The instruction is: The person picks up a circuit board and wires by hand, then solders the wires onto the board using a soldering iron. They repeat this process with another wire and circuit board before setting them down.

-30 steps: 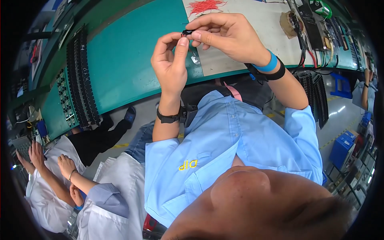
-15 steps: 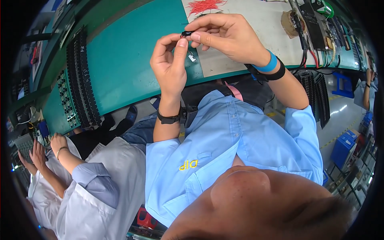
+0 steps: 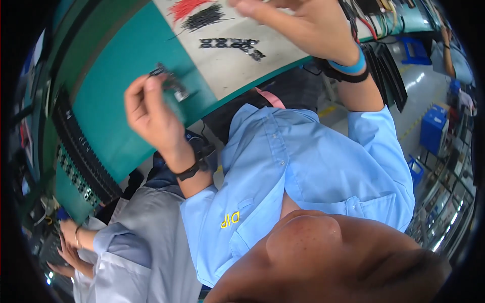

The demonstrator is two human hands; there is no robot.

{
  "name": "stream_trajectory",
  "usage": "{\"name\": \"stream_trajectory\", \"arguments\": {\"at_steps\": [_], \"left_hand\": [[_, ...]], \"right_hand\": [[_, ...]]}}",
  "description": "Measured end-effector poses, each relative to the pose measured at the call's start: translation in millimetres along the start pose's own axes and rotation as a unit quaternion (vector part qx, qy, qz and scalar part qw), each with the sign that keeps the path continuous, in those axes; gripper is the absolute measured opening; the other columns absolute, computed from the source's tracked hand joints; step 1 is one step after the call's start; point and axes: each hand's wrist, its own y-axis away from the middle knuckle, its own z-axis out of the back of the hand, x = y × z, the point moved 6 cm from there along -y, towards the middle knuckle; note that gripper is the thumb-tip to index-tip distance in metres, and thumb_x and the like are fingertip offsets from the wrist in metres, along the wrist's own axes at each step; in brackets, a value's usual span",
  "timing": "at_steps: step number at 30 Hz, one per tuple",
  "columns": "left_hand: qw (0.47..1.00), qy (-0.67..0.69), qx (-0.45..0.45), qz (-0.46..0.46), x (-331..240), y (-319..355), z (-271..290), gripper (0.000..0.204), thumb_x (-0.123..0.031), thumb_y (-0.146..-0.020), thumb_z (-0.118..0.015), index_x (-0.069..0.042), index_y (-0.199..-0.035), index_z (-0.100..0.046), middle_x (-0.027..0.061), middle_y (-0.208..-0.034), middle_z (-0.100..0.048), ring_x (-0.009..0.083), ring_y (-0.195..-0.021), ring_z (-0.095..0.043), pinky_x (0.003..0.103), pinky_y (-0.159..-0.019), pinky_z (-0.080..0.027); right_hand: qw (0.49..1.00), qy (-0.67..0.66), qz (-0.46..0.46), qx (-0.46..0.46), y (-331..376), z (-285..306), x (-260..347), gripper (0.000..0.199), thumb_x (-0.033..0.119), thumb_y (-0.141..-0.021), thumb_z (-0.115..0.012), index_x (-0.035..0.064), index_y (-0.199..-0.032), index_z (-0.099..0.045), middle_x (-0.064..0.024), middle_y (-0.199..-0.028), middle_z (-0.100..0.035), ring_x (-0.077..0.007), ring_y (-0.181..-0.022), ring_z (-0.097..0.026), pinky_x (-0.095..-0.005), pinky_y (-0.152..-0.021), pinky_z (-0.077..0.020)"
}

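Note:
My left hand (image 3: 154,108) is over the green mat, thumb and fingers pinched on a small black component (image 3: 157,71). Blurred dark leads run from it to a small pale connector (image 3: 181,94) beside the fingers. At the upper edge, my right hand (image 3: 308,28) reaches over the white sheet with thumb and fingers stretched out; part of the fingers is cut off by the frame, and nothing shows in them. Below its fingertips, several small black components (image 3: 227,44) lie in rows on the white sheet (image 3: 222,76).
Red wires (image 3: 188,7) and black wires (image 3: 203,18) lie in bundles on the sheet. Dark slotted strips (image 3: 83,146) and a row of small circuit boards (image 3: 76,174) stand at the left. A co-worker's hands (image 3: 70,242) are at the lower left. Cables (image 3: 365,28) lie at the upper right.
My hands have parted. The left moved left and down with the black component; the right let go and moved up to the frame's edge. The view has shifted, showing the components on the sheet.

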Motion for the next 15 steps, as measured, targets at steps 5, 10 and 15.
{"name": "stream_trajectory", "arguments": {"at_steps": [5, 10, 15], "left_hand": [[0.994, -0.088, -0.037, -0.044, -13, -18, 49, 0.014, -0.008, -0.105, -0.058, 0.003, -0.114, -0.06, 0.0154, -0.105, -0.069, 0.0219, -0.095, -0.068, 0.035, -0.09, -0.054], [0.997, -0.032, -0.071, -0.019, -2, -30, 62, 0.017, -0.009, -0.106, -0.057, 0.003, -0.118, -0.055, 0.0163, -0.108, -0.067, 0.0243, -0.098, -0.068, 0.037, -0.092, -0.055], [0.988, -0.109, -0.105, -0.014, 6, -29, 92, 0.019, -0.013, -0.107, -0.056, 0.002, -0.118, -0.054, 0.0156, -0.109, -0.066, 0.0248, -0.099, -0.068, 0.039, -0.091, -0.056]], "right_hand": [[0.973, 0.223, -0.039, 0.042, 44, 22, -42, 0.023, 0.015, -0.1, -0.066, 0.0014, -0.118, -0.071, -0.0082, -0.1, -0.072, -0.0147, -0.082, -0.068, -0.0285, -0.069, -0.055], [0.952, 0.304, 0.013, -0.018, 70, 20, -77, 0.021, 0.007, -0.091, -0.075, 0.0023, -0.111, -0.074, -0.0095, -0.092, -0.07, -0.0229, -0.08, -0.068, -0.0329, -0.066, -0.0538], [0.942, 0.33, 0.05, -0.033, 73, 16, -80, 0.02, 0.007, -0.087, -0.077, 0.0029, -0.106, -0.074, -0.0078, -0.088, -0.067, -0.0266, -0.082, -0.064, -0.0357, -0.068, -0.0517]]}}
